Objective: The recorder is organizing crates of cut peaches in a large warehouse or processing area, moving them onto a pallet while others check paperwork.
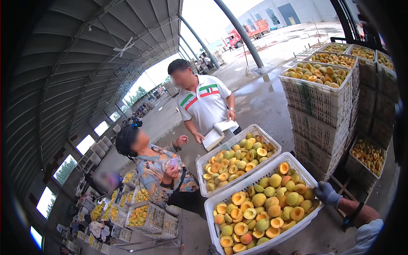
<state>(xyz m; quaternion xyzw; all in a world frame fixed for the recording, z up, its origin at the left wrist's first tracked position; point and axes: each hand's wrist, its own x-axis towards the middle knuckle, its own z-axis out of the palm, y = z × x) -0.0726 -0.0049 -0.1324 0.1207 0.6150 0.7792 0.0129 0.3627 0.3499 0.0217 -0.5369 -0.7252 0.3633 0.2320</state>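
A white plastic crate (312,216) full of halved yellow peaches (272,199) fills the lower middle, tilted toward me. At its right end my right hand (328,194), in a grey-blue glove, has its fingers closed on the rim. A dark patch that looks like my left hand (213,250) shows at the crate's near left corner; its fingers are mostly cut off by the lower edge. Just beyond, a second white crate (203,180) of peach halves lies close against the first. Many halves show their hollow, pitted side; others lie skin up.
Tall stacks of white crates (316,114) with halved peaches stand at the right. Beyond the second crate, a person in a white shirt (206,100) holds a white open box or pad (214,138). Another person in a patterned jacket (159,174) stands left. More fruit crates (157,219) lie lower left.
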